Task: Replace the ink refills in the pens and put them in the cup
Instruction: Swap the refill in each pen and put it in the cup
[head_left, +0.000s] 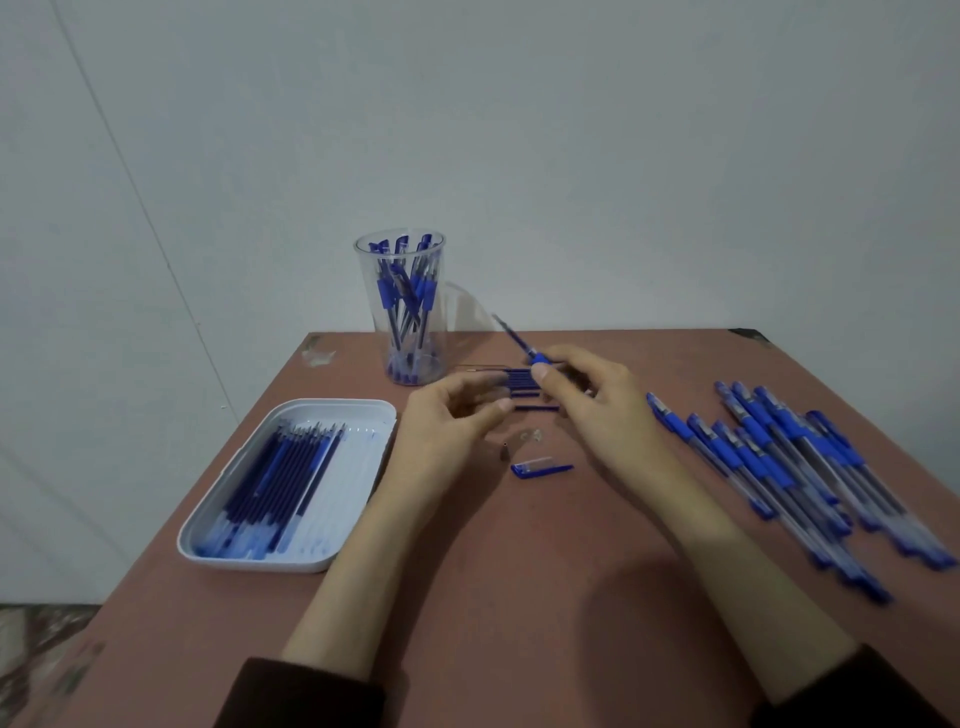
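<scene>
In the right hand (587, 405), pinched between thumb and fingers (571, 358), I log the pen (519, 343), tip jutting past the fingertips toward the cup (402, 312). Left hand (441, 421) fingers curled alongside; contents: cannot tell.

A cup (400, 312) with pens (410, 291) in it stands at the far edge of the bench (519, 597), left of centre. A tray (337, 407) of refills (275, 478) lies near the left edge; a pile of pens (795, 467) lies at the right. Loose refills (522, 382) lie just right of the cup, a cap (540, 469) nearer, mid-bench. The right grip (592, 400) holds one pen (511, 335) above the loose refills.
</scene>
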